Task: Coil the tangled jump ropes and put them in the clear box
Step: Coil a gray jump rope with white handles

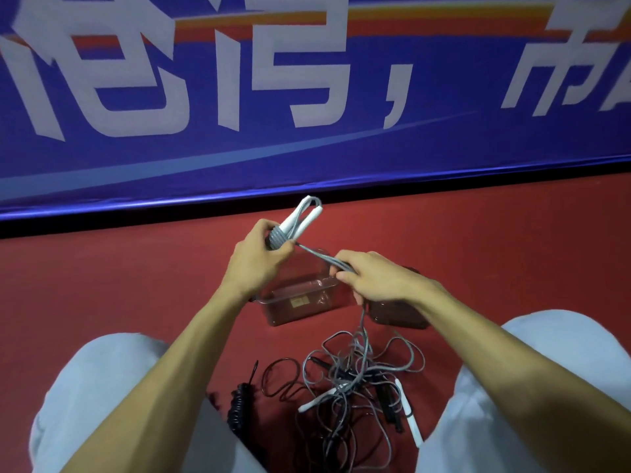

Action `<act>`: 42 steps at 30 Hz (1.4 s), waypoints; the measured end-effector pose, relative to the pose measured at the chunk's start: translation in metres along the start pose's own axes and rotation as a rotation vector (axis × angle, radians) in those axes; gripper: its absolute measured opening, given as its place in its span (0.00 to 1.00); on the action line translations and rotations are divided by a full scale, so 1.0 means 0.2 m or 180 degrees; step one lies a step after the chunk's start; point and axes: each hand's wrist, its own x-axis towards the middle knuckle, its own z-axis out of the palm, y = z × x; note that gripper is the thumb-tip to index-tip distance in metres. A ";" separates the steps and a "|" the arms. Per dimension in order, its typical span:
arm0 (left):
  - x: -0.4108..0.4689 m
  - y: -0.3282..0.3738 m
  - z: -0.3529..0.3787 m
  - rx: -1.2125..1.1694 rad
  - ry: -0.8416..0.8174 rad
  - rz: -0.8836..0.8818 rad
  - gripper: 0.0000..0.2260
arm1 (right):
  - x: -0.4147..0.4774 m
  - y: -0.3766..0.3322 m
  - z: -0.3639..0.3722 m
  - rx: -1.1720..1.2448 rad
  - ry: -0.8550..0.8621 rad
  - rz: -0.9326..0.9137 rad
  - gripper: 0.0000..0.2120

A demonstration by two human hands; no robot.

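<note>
Head view: a thin, smooth grey jump rope (277, 239) is wound in tight round turns about the lower ends of its two slim white handles (296, 216). The handles stick up side by side just above the middle of the frame. In the lower centre a loose tangle (358, 373) of grey and black cord, with more white handles in it, lies on the matte red floor (136, 285). At its left is a black rope (239, 402) wound into a tight ribbed coil. The clear box (300, 298) is rectangular with rounded corners and a small label on its near wall. It stands on the floor below and between the hands. A darker tinted container (399, 314) sits just beside it on the right, partly hidden by the right wrist.

The left hand (257, 259) grips the wound bundle, fingers and thumb curled round it. Several grey strands run taut down and right into the right hand (379, 279), which pinches them between thumb and curled fingers. From there they drop to the tangle. Both forearms reach forward between pale trouser legs (102, 387) at the lower corners.

Beyond the box, bare floor runs to the black bottom edge of a glossy blue banner (205, 148) with large white characters. Open floor spreads left and right of the box.
</note>
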 end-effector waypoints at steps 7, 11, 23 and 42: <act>-0.03 -0.03 0.02 0.1580 -0.0530 0.0296 0.13 | -0.05 -0.05 -0.02 -0.1141 0.0330 -0.1231 0.05; -0.04 -0.02 0.02 0.2000 -0.1027 0.0541 0.14 | -0.04 -0.03 -0.02 -0.1525 0.0887 -0.1558 0.10; -0.09 0.04 0.03 0.1003 -0.1496 0.1089 0.19 | 0.01 0.00 -0.10 0.1210 0.1565 0.0333 0.13; -0.08 0.15 -0.02 -0.1961 -0.0590 -0.0420 0.16 | 0.02 -0.06 -0.07 0.2537 0.0226 0.0319 0.14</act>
